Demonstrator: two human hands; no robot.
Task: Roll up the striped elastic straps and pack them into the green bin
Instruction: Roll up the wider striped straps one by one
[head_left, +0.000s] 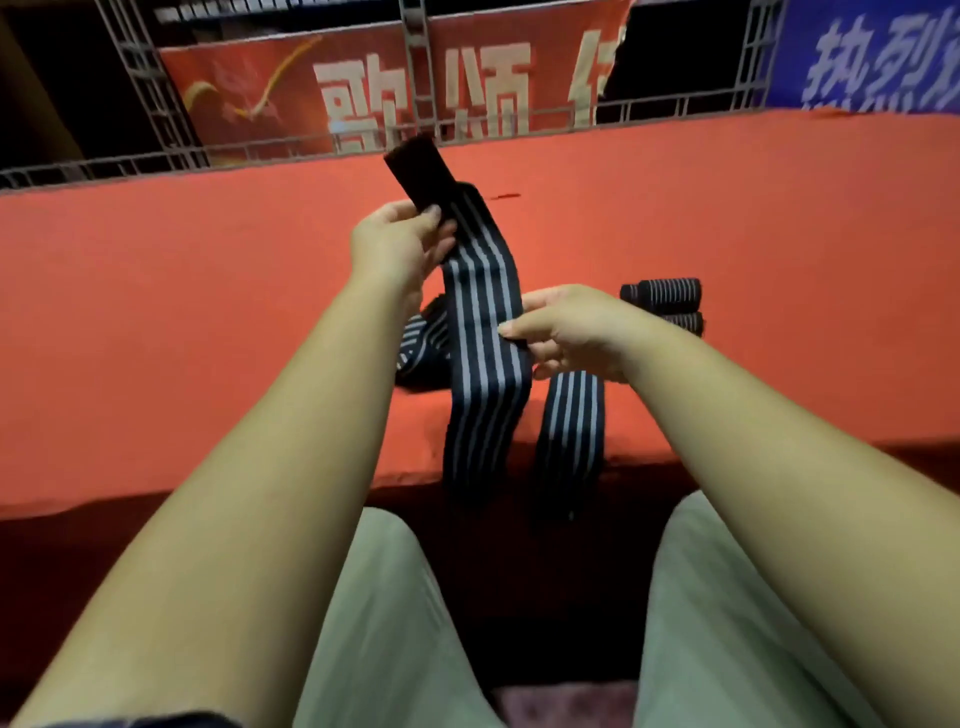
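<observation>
A view from a head-worn camera, looking down past two bare forearms at a red-covered surface (208, 322). The person sits with pale green trousers (395, 623) at the near edge of the picture.

The left hand (397, 244) is raised over the middle of the surface. Its thumb and fingers are pinched closed on the upper end of a long striped elastic strap (483, 332), dark with pale lengthwise stripes. A plain dark tab at the strap's end sticks up and away to the far left above the fingers.

From that grip the strap hangs down towards the near edge of the surface and drops over it into shadow. The right hand (566, 327) sits lower and to the right, thumb and fingers closed on the strap's right edge about midway down its length.

A second run of striped strap (571, 426) lies just right of the hanging one, below the right hand, also trailing over the near edge. Whether it is the same strap folded back cannot be told.

A loose heap of striped strap (421, 343) lies on the surface behind and left of the held strap. Two rolled-up straps (665, 304) rest further right, one just beside the other, partly hidden by the right wrist.

Along the far side stand a metal truss frame (415, 67), a red banner (363, 88) with pale characters and a blue banner (872, 57)
</observation>
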